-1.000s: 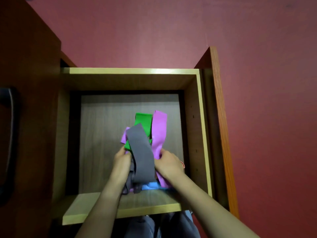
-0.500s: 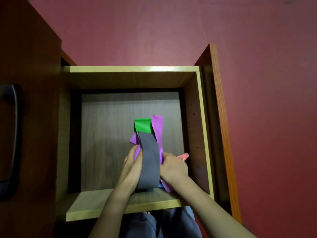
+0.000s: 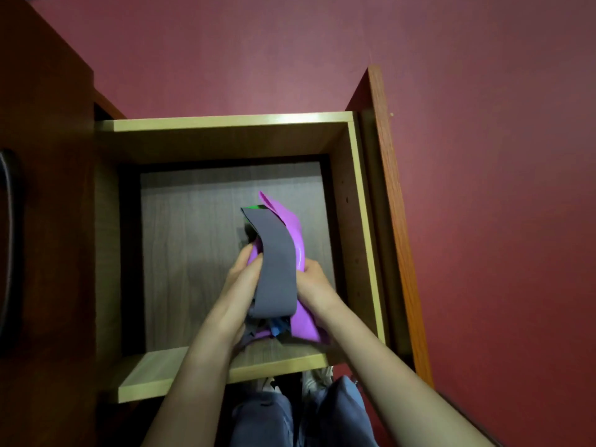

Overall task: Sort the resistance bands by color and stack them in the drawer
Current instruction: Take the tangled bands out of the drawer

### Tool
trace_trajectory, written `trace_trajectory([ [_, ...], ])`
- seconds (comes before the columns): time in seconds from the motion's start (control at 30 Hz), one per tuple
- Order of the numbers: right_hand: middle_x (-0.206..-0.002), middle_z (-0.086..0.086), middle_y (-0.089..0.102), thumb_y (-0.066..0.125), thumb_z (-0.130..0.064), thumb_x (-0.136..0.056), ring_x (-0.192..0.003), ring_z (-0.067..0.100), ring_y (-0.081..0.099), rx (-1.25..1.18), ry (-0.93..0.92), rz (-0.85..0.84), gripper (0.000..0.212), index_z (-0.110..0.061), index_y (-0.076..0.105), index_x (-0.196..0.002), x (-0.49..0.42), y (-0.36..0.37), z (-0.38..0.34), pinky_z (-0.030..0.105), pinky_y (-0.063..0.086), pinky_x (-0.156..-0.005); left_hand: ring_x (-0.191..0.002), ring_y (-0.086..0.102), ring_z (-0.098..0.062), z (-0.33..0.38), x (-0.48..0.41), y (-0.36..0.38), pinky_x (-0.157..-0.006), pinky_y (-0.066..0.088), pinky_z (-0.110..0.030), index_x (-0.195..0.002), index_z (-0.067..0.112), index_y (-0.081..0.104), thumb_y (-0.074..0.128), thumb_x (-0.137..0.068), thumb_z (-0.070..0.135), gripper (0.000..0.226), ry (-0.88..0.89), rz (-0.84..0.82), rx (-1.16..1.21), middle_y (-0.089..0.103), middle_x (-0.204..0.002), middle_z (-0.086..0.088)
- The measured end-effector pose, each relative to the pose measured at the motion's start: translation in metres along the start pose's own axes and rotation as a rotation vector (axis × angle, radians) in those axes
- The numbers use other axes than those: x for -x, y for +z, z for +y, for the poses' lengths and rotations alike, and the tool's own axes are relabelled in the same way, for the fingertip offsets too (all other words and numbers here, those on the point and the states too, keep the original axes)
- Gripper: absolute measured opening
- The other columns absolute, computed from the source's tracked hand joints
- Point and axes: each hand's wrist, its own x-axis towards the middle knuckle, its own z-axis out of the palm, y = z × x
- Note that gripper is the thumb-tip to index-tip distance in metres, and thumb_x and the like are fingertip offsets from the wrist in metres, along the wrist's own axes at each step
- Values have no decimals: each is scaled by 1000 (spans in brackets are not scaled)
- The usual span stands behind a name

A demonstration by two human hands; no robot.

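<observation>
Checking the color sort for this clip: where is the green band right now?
In the head view only a sliver of the green band shows, at the far end of the bundle inside the drawer, tucked under the gray band, left of the purple band.

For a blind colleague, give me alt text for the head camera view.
Two bare hands, left hand and right hand, grip a bundle of resistance bands over an open wooden drawer: a grey band on top, a purple band beside it, a green band barely showing.
</observation>
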Motion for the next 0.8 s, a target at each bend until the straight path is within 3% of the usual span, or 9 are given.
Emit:
trace_trajectory([
  [0.13, -69, 2, 63, 63, -20, -80, -74, 16, 56, 21, -130, 11, 21, -17, 57, -61, 18, -20, -37, 32, 44, -69, -48, 59, 0, 33, 21, 14, -47, 44, -13, -114, 20, 51, 41, -93, 18, 23, 84, -61, 78, 67, -57, 12],
  [0.27, -61, -1, 58, 64, -26, -77, -65, 8, 46, 39, -215, 67, 22, -13, 54, -62, 45, -48, -72, 27, 40, -62, -67, 56, -14, 68, 42, 42, -59, 42, -25, -123, 16, 51, 43, -93, 18, 31, 144, -84, 67, 61, -84, -2],
  [0.4, -32, -13, 49, 57, -17, -85, -40, -2, 35, 46, -275, 213, 36, -19, 44, -52, 67, -79, -92, 11, 34, -42, -50, 60, 2, 93, 57, 71, -44, 43, -9, -100, 30, 54, 51, -88, 22, 15, 176, -204, 16, 66, -71, 12],
  [0.47, -31, -21, 49, 57, -12, -85, -37, -4, 37, 9, -298, 264, 34, -21, 45, -55, 77, -89, -95, 6, 32, -39, -48, 59, 4, 102, 66, 85, -45, 44, -10, -89, 35, 56, 59, -81, 25, 13, 207, -274, -31, 68, -62, 17],
  [0.53, -30, -20, 47, 57, -8, -84, -35, -4, 34, -21, -326, 304, 35, -20, 44, -54, 86, -96, -95, 7, 31, -38, -53, 60, 0, 104, 76, 93, -48, 44, -16, -88, 37, 57, 62, -77, 28, 15, 222, -309, -53, 68, -72, 14],
  [0.63, -29, -12, 39, 58, -6, -82, -48, 0, 24, -61, -353, 383, 41, -18, 39, -47, 104, -113, -96, 18, 29, -43, -56, 59, -1, 109, 97, 109, -47, 42, -15, -87, 40, 61, 61, -72, 29, 19, 250, -346, -4, 68, -78, 11],
  [0.8, -35, -14, 47, 68, -11, -75, -71, 10, 33, -33, -366, 425, 32, -16, 49, -49, 125, -167, -110, 29, 34, -56, -81, 58, -12, 111, 120, 160, -58, 44, -21, -76, 54, 62, 56, -70, 31, 25, 292, -373, 35, 66, -99, 3],
])
